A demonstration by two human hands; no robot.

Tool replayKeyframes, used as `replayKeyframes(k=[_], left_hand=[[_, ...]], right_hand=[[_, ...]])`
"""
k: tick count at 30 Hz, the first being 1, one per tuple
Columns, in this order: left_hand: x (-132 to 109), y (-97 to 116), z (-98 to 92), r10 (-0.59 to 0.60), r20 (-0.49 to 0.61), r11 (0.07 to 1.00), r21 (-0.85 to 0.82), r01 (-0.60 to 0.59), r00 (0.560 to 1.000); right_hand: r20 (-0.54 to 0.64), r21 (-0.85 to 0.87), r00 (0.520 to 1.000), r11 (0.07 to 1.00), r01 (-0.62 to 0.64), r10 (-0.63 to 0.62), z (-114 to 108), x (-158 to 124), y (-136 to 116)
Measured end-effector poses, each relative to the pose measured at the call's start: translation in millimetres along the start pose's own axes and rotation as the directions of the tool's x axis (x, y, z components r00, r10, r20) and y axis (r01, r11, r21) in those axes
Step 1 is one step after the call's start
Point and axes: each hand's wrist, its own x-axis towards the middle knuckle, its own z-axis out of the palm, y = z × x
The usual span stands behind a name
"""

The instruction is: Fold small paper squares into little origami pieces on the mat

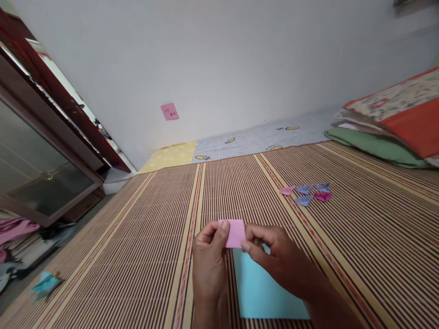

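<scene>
A small pink sheet of paper is held up in front of me, its face toward the camera. My left hand pinches its left side, thumb on the front and fingers behind. At its right edge, the thumb and curled index finger of my right hand close on the paper's border. Beneath both hands lies a light blue sheet, partly covered by my right hand and forearm.
Several folded paper pieces, including a blue one, lie on the striped mat at right. A teal folded paper sits far left. Folded bedding is piled back right. A pink note sticks to the wall.
</scene>
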Motion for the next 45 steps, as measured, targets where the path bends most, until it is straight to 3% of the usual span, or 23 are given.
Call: replayKeyframes(k=[9,13,16,24,26,31,34,45], left_hand=[[1,1,-6.7,0.095,0.008,0.987,0.128,-0.095,0.995],[-1,3,-4.9,0.152,0.008,0.968,0.202,-0.15,0.988],[-3,5,-1.8,0.173,0.047,0.949,0.26,-0.18,0.984],[-5,3,0.3,0.195,0.084,0.923,0.321,-0.211,0.977],[-5,3,1.0,0.203,0.079,0.924,0.315,-0.217,0.976],[-5,5,2.2,0.204,0.086,0.929,0.298,-0.22,0.975],[-4,3,0.4,0.19,0.098,0.929,0.303,-0.211,0.977],[-1,1,-6.9,0.201,0.104,0.895,0.385,-0.226,0.974]], right_hand=[[0.061,0.023,0.998,1.0,0.005,-0.006,-15,1,0],[0.04,0.132,0.999,0.991,0.002,-0.007,-15,3,0],[-0.069,0.162,0.997,0.987,-0.017,0.028,-11,4,-2],[-0.197,-0.101,0.973,0.99,0.101,-0.12,-6,5,-9],[-0.197,-0.095,0.976,0.992,0.077,-0.095,-5,5,-8],[-0.052,0.016,0.997,0.999,-0.051,0.052,-4,4,1],[-0.025,0.005,0.994,0.995,-0.104,0.104,-4,3,5],[0.146,0.054,0.977,0.985,-0.165,0.155,-3,1,3]])
